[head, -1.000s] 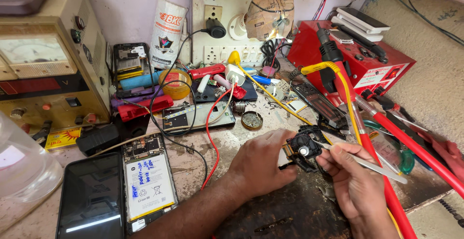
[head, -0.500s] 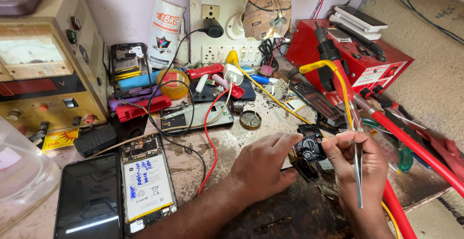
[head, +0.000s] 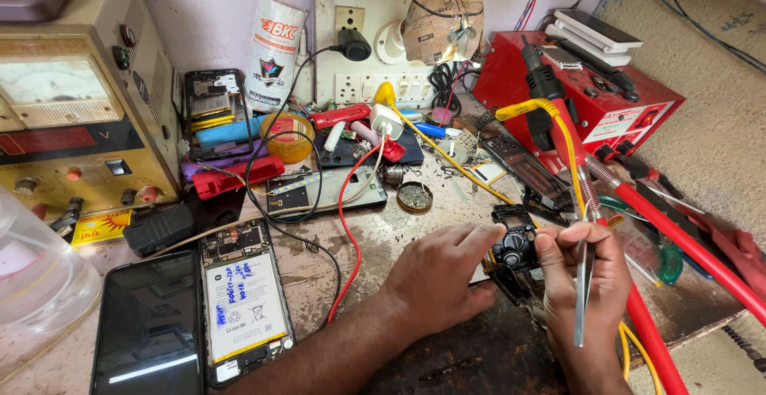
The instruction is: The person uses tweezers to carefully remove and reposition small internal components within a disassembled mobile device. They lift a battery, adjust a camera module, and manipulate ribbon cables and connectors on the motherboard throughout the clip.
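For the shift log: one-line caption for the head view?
Both hands, left and right, hold a small black camera module over a cluttered bench; right also grips tweezers.

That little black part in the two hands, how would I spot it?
Find the big red box at the bench's back right, then come down toward the near edge. There the left hand and the right hand pinch a small black plastic camera module. Its round lens sets it apart from the flat opened phones nearby.

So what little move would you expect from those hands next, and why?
Probably turning the tweezers tip-down toward the small black camera part. The right hand has them tucked pointing downward, away from the part, while both hands' fingertips pinch it; the left hand steadies it.
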